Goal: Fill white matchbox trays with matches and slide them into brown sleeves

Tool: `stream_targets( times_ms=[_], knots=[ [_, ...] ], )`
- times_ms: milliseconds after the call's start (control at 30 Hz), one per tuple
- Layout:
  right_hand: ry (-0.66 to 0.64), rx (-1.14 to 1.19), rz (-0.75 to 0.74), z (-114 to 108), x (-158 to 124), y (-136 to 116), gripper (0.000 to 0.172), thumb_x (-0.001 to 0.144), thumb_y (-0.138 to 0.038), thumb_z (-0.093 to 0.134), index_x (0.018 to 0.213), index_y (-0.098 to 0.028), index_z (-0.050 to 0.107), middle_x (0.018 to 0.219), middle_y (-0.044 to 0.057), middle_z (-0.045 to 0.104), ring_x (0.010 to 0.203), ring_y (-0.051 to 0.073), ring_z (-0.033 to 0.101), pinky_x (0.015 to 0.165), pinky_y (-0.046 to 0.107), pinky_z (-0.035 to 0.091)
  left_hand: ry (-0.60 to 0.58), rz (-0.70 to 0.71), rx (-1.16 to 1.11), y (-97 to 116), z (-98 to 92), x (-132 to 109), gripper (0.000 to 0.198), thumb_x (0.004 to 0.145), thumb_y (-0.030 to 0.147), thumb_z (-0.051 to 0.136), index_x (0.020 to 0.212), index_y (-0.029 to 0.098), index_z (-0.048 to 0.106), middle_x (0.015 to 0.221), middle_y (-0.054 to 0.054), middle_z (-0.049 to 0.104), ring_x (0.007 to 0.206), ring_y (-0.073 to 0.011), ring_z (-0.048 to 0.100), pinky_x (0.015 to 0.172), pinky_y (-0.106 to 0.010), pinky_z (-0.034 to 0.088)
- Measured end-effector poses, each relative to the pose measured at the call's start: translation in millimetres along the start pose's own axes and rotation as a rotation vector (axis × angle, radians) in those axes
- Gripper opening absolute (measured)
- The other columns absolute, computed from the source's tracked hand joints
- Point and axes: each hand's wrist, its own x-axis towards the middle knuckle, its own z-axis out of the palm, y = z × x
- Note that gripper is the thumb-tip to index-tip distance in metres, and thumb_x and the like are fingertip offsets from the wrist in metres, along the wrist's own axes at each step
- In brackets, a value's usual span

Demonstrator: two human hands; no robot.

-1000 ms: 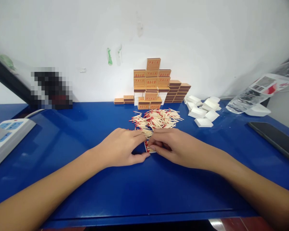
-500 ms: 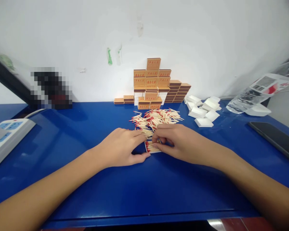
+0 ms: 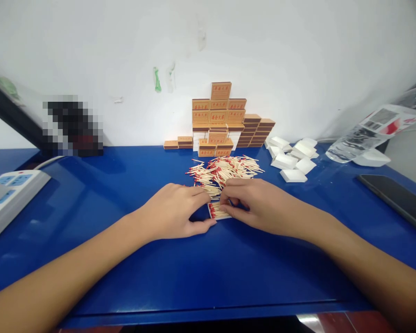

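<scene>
A small white matchbox tray (image 3: 225,218) with red-tipped matches (image 3: 216,210) in it lies on the blue table. My left hand (image 3: 178,212) holds its left end, thumb at the near corner and fingers at the far one. Over the tray's right part, my right hand (image 3: 251,201) has thumb and forefinger pinched on matches; its other fingers are curled. How many matches it grips is hidden. Just beyond both hands spreads a loose pile of matches (image 3: 234,167).
Orange matchboxes (image 3: 218,117) are stacked against the wall behind the pile. White empty trays (image 3: 294,175) lie heaped at the right, near a tilted plastic bottle (image 3: 364,132) and a black phone (image 3: 395,199). A white power strip (image 3: 24,194) is at the left.
Almost nothing differs. My right hand has shifted very slightly over the tray; the left hand, tray and pile stay as they were.
</scene>
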Motion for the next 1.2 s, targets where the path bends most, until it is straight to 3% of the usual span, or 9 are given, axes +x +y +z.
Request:
stream_targets(
  times_ms=[333,500,667,767,933,1100,1200],
  knots=[
    [0.087,0.028,-0.011,7.7,3.4,-2.1,0.006,0.099,-0.019,0.062,0.093,-0.018,0.064,0.089,0.002,0.065,0.077,0.014,0.056,0.069,0.028,0.038,0.004,0.006,-0.004,-0.6,-1.3,1.2,0.028,0.099,0.045,0.062,0.104,0.018,0.069,0.097,-0.001,0.076,0.078,-0.0198,0.071,0.063,-0.032,0.043],
    [0.028,0.08,-0.054,3.6,1.5,-1.4,0.014,0.102,-0.024,0.061,0.093,-0.019,0.071,0.091,0.003,0.064,0.076,0.013,0.057,0.07,0.028,0.04,-0.006,0.002,0.013,0.3,-1.7,0.4,0.031,0.099,0.046,0.061,0.102,0.017,0.07,0.097,-0.002,0.076,0.077,-0.0199,0.071,0.063,-0.032,0.043],
    [0.118,-0.011,-0.054,-2.4,0.6,1.0,0.01,0.099,-0.022,0.061,0.092,-0.019,0.068,0.084,0.001,0.063,0.074,0.014,0.054,0.068,0.028,0.038,-0.022,-0.006,0.002,-0.3,-0.4,0.6,0.033,0.099,0.047,0.06,0.108,0.018,0.071,0.098,-0.002,0.076,0.083,-0.022,0.073,0.066,-0.033,0.046],
    [0.126,-0.061,-0.052,-8.7,0.0,9.0,0.012,0.099,-0.023,0.061,0.089,-0.019,0.067,0.082,0.001,0.065,0.073,0.014,0.054,0.066,0.028,0.037,-0.011,-0.007,-0.004,-1.1,0.1,0.9,0.032,0.099,0.047,0.061,0.106,0.018,0.072,0.096,-0.002,0.076,0.079,-0.0212,0.072,0.065,-0.034,0.046],
    [0.252,-0.192,0.028,-21.2,-1.3,33.7,0.012,0.097,-0.021,0.059,0.091,-0.019,0.069,0.083,0.003,0.067,0.071,0.015,0.055,0.066,0.03,0.036,0.004,0.009,-0.07,0.6,0.1,0.2,0.03,0.097,0.045,0.063,0.102,0.018,0.073,0.09,-0.001,0.074,0.072,-0.0179,0.067,0.063,-0.032,0.044],
    [0.139,-0.089,-0.011,-15.4,3.0,35.4,0.011,0.098,-0.023,0.06,0.093,-0.02,0.07,0.084,0.003,0.067,0.075,0.016,0.057,0.07,0.03,0.039,-0.02,0.016,-0.166,4.5,-3.9,-0.3,0.028,0.091,0.044,0.067,0.101,0.018,0.074,0.086,0.0,0.073,0.069,-0.0163,0.064,0.063,-0.031,0.043],
    [0.161,-0.017,-0.02,-2.8,8.7,22.8,0.01,0.099,-0.026,0.062,0.099,-0.021,0.071,0.089,0.003,0.067,0.081,0.017,0.058,0.072,0.03,0.041,-0.056,-0.004,-0.184,6.5,-13.3,0.1,0.026,0.088,0.043,0.069,0.095,0.018,0.074,0.084,0.001,0.071,0.068,-0.0157,0.062,0.063,-0.031,0.041]
  ],
)
